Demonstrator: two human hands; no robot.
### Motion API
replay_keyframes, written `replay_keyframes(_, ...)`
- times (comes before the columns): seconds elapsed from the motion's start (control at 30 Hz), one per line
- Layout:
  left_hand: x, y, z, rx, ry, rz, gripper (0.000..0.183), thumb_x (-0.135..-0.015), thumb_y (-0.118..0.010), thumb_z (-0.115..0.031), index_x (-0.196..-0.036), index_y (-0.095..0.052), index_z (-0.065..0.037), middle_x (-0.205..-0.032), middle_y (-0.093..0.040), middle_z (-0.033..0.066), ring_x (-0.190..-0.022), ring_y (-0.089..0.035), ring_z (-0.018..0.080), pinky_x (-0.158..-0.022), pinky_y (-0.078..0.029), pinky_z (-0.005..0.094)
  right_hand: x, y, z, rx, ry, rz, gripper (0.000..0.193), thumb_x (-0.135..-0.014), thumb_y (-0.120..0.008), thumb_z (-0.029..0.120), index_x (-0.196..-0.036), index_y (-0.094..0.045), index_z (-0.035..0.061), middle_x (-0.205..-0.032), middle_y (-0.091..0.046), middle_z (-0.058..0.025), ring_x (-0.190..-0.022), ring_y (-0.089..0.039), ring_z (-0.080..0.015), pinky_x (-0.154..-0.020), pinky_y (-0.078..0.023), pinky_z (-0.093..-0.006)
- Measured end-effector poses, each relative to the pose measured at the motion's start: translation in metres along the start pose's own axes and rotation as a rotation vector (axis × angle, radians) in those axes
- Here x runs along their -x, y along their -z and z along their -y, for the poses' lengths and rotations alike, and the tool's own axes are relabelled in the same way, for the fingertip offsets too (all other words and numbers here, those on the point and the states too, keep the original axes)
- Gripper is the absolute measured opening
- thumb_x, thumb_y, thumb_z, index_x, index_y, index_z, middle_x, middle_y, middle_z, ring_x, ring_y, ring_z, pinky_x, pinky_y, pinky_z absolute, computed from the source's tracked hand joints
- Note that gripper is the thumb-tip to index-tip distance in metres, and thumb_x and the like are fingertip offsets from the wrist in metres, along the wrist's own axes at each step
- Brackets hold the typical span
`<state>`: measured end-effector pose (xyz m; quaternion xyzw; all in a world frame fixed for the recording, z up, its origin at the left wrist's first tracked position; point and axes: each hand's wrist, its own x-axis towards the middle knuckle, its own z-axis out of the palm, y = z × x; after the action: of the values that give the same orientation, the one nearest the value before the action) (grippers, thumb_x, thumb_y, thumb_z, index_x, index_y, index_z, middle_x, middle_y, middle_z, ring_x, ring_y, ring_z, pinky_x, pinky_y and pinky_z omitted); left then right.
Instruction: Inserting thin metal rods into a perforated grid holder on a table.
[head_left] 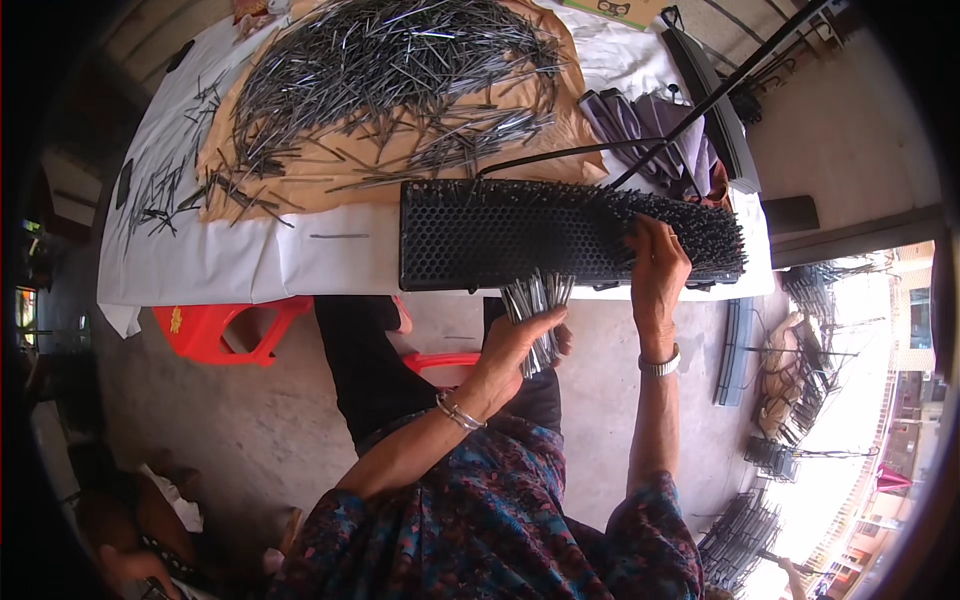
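Right hand point(660, 258) over a black perforated tray point(510, 237), left hand point(525, 338) gripping a bundle of rods point(536, 296)

The tray lies along the near edge of a white-covered bench point(350, 272), its long axis running left to right. Dark rods crowd its right end and line its far side; holes show bare across the left and middle. Right fingertips bunch together where those two zones meet; whether they pinch anything cannot be told. Bare holes begin just to that hand's left. The left hand is closed around the bundle, to the left of the right hand and nearer the body. Its rods point away from the body, across the tray's axis, their tips overlapping the near edge in this view; contact is unclear. Left of the tray, the cover stretches open around one lone rod point(340, 236). Behind lies a loose rod pile point(390, 75) on brown sheeting point(345, 192). A thin black bar point(735, 82) slants in from the upper right, limiting room there.
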<state>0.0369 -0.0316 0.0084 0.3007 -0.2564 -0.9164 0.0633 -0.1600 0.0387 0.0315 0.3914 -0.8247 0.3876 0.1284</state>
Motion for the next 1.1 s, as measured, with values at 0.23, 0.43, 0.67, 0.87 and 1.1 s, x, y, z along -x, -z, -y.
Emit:
replay_keyframes(0.23, -0.003, -0.002, 0.003, 0.024, -0.028, 0.029, 0.020, -0.090, -0.067, -0.021, -0.099, -0.062, -0.004, -0.078, -0.066, 0.0072, -0.067, -0.065, 0.0154, -0.057, -0.051, 0.0273, -0.015, -0.008, -0.008, 0.187, 0.096, 0.042, 0.015, -0.086, -0.067, 0.012, -0.099, -0.072, 0.0100, -0.087, -0.061, -0.0051, -0.077, -0.063, -0.0231, -0.067, -0.048, -0.0345)
replay_keyframes(0.43, 0.001, -0.004, 0.001, 0.017, -0.023, -0.008, 0.020, -0.089, -0.067, -0.020, -0.098, -0.062, -0.004, -0.080, -0.067, 0.0078, -0.069, -0.067, 0.0172, -0.057, -0.051, 0.0275, -0.001, -0.007, 0.011, 0.264, 0.180, -0.013, 0.024, -0.086, -0.068, 0.015, -0.108, -0.071, 0.0081, -0.088, -0.061, -0.0068, -0.078, -0.061, -0.0229, -0.067, -0.047, -0.0334)
replay_keyframes(0.67, 0.005, -0.008, -0.003, -0.059, -0.034, -0.050, 0.020, -0.088, -0.068, -0.019, -0.100, -0.063, -0.004, -0.082, -0.068, 0.0082, -0.071, -0.068, 0.0181, -0.056, -0.050, 0.0274, 0.036, 0.029, 0.046, -0.532, -0.343, 0.623, 0.020, -0.091, -0.061, 0.009, -0.103, -0.066, -0.0054, -0.077, -0.065, -0.0066, -0.066, -0.058, -0.0106, -0.061, -0.047, -0.0248)
replay_keyframes(0.87, 0.009, -0.007, -0.005, -0.123, -0.009, 0.028, 0.022, -0.087, -0.068, -0.018, -0.104, -0.064, -0.005, -0.086, -0.070, 0.0093, -0.070, -0.069, 0.0188, -0.056, -0.052, 0.0280, 0.038, 0.030, 0.043, -0.702, -0.456, 0.662, 0.015, -0.089, -0.060, 0.004, -0.100, -0.062, -0.0063, -0.079, -0.064, -0.0071, -0.067, -0.059, -0.0108, -0.062, -0.047, -0.0245)
replay_keyframes(1.1, -0.001, -0.002, -0.005, 0.025, 0.051, -0.038, 0.026, -0.090, -0.066, -0.020, -0.108, -0.062, -0.002, -0.100, -0.070, 0.0146, -0.087, -0.071, 0.0247, -0.064, -0.057, 0.0325, 0.031, 0.038, 0.037, -0.603, -0.488, 0.458, 0.008, -0.091, -0.058, 0.000, -0.096, -0.059, -0.0048, -0.082, -0.067, -0.0091, -0.072, -0.066, -0.0127, -0.065, -0.051, -0.0248)
